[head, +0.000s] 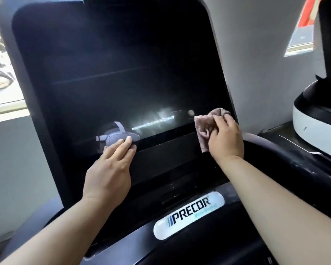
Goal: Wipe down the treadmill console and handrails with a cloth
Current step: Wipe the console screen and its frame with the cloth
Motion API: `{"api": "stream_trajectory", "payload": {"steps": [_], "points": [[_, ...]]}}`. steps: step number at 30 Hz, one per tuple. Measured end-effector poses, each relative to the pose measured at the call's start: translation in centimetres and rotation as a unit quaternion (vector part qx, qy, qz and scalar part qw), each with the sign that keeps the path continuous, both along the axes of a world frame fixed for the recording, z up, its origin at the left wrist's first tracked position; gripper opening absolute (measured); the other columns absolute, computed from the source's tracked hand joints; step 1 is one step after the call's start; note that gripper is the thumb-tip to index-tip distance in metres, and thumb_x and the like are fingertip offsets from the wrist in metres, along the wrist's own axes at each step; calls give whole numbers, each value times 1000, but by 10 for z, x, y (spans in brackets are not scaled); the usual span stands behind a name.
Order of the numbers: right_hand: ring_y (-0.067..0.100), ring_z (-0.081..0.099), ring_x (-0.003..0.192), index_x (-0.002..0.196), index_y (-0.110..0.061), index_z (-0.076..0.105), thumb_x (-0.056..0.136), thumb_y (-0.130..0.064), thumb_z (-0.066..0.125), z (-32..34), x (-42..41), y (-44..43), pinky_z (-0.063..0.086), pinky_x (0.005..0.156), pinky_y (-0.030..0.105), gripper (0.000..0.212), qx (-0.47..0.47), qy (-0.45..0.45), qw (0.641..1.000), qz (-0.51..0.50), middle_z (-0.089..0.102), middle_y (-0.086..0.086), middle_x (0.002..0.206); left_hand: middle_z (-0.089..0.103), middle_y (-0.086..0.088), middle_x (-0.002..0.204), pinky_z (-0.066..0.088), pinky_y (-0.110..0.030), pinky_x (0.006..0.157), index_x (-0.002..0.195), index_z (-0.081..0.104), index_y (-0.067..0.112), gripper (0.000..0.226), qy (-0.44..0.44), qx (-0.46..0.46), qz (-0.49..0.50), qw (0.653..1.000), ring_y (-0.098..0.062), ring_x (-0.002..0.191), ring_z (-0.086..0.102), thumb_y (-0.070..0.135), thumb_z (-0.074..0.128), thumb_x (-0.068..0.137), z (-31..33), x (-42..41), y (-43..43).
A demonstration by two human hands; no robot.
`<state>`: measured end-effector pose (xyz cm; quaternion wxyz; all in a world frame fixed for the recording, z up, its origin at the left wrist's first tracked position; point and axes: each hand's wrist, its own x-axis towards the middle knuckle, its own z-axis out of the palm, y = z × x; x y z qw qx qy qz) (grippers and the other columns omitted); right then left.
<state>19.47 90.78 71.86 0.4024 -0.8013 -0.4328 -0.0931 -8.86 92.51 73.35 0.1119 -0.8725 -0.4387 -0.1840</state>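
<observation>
The treadmill console (113, 73) fills the view: a tall black glossy screen, dark, with a white Precor badge (188, 215) below it. My right hand (225, 139) grips a crumpled pinkish-brown cloth (204, 125) and presses it against the screen's lower right corner. My left hand (111, 169) lies flat on the lower left part of the screen, fingers together, holding nothing. A grey handrail (256, 137) curves away just right of the cloth; another grey handrail (27, 222) shows at lower left.
A second machine in white and black (317, 119) stands close on the right. A grey wall lies behind the console, with a poster (302, 29) at upper right and a bright window (0, 69) on the left.
</observation>
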Motion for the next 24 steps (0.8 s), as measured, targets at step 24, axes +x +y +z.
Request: {"api": "stream_trajectory", "payload": {"steps": [24], "points": [[28,32,141,133,-16,57,94,-19,60,-43,-143,-9,26,116,43,39,89,-237,867,430,43,9,147,46,-4,145,10,-55,116,128,60,19,50,-48,109,9,993,-28,135,40,12,48,80,20,-72,40]]}}
